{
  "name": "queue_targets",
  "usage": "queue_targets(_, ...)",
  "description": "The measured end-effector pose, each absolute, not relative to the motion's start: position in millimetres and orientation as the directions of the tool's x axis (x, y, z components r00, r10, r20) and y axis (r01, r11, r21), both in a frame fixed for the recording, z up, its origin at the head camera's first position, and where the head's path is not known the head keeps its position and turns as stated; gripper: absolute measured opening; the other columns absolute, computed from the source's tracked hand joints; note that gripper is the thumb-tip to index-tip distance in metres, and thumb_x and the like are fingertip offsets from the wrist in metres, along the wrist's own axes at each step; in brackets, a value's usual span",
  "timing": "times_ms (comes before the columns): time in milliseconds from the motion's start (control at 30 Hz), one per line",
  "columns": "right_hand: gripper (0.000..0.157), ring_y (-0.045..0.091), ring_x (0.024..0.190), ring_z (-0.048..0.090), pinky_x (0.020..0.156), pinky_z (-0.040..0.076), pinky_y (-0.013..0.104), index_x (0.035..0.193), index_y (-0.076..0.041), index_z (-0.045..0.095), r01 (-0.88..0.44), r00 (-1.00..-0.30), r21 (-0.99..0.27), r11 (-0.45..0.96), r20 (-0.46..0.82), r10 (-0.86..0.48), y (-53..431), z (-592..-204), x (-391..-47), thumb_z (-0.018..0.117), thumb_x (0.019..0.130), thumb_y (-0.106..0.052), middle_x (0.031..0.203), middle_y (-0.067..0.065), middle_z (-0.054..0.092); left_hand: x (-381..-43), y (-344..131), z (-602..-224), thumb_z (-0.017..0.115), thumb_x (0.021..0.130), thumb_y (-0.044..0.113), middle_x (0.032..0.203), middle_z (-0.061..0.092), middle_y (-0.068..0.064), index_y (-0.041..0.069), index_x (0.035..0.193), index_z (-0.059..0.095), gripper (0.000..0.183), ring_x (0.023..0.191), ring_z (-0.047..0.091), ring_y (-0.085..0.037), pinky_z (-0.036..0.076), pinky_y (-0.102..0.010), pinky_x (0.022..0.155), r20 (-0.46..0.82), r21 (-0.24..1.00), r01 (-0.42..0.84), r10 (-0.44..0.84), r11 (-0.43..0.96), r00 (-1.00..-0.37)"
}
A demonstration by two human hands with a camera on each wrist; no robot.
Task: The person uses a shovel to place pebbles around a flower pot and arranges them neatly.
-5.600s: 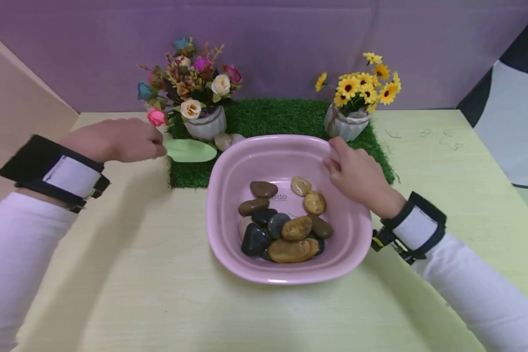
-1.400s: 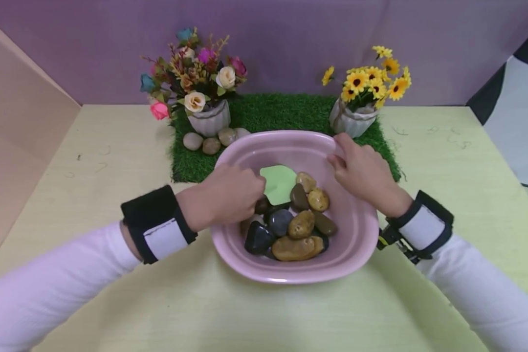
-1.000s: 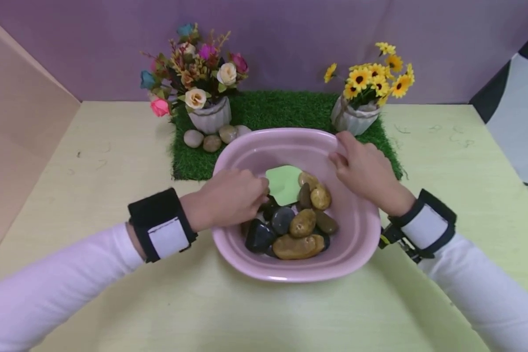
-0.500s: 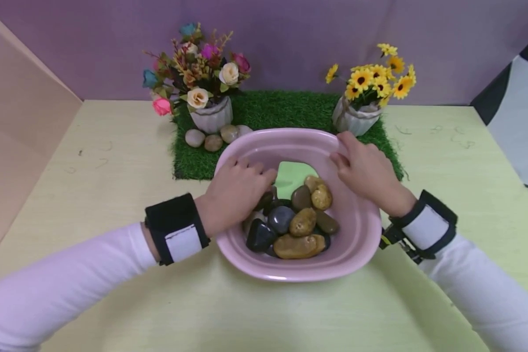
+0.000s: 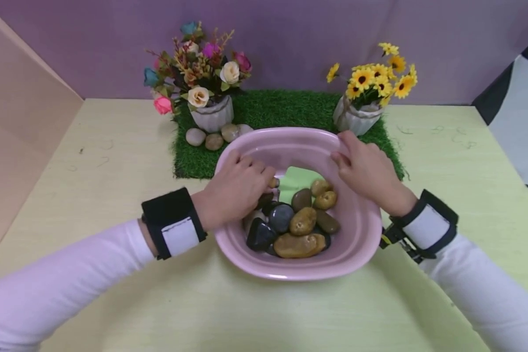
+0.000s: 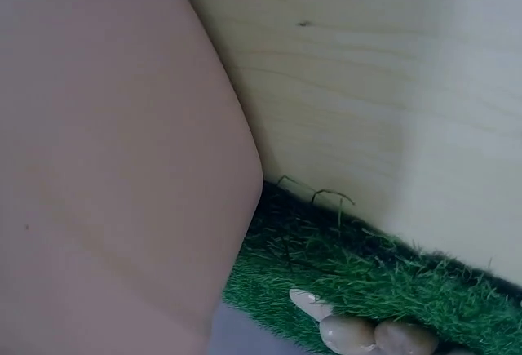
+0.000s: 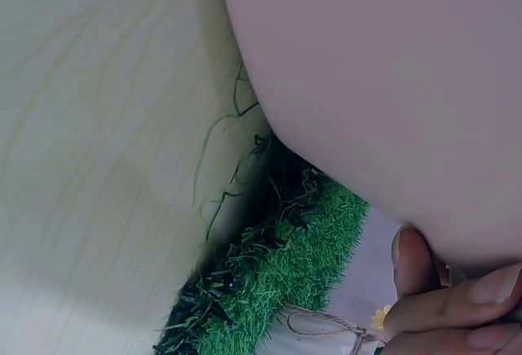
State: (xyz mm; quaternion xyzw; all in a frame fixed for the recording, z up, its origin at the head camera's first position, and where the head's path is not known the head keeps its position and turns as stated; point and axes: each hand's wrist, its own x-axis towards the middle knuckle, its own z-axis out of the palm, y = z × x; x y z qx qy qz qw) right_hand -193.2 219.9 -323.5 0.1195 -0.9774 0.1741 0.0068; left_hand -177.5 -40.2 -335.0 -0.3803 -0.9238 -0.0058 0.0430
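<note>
In the head view a pink basin (image 5: 297, 273) stands on the table, with several wet brown, tan and black stones (image 5: 303, 221) inside. My left hand (image 5: 237, 188) reaches over the basin's left side and grips the handle of a small light-green trowel (image 5: 297, 177). Most of that handle is hidden under the fingers; its blade lies flat among the stones, partly covered by them. My right hand (image 5: 367, 168) grips the basin's upper right rim, its fingers (image 7: 444, 310) curled over the edge in the right wrist view. The left wrist view shows mostly the basin's outer wall (image 6: 114, 167).
Behind the basin lies a green artificial grass mat (image 5: 286, 110). On it stand a white pot (image 5: 213, 116) of mixed flowers at left and another pot (image 5: 356, 119) of yellow flowers at right. A few pale stones (image 5: 214, 142) lie by the left pot. A purple cloth (image 5: 290, 49) hangs behind.
My left hand has come from beside the mat into the basin, bringing the green trowel. Its blade has pushed rightward among the stones, shifting some. My right hand has kept its hold on the rim.
</note>
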Motion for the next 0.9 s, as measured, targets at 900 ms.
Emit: queue_targets(900,0.036,0.025,0.053,0.057,0.042,0.043,0.032,0.130,0.002,0.046,-0.229,-0.973,-0.361,0.904,0.059,-0.223,219.9,-324.1,-191.2,0.049,0.102,-0.020,0.078,0.020,0.059,-188.2,-41.2,-330.5,0.051,0.102,0.030,0.063,0.056,0.003,0.014,0.080,0.061,0.029,0.051,0.053,-0.011,0.039,-0.023,0.048,-0.140,0.289,0.675,0.727,0.679,-0.672)
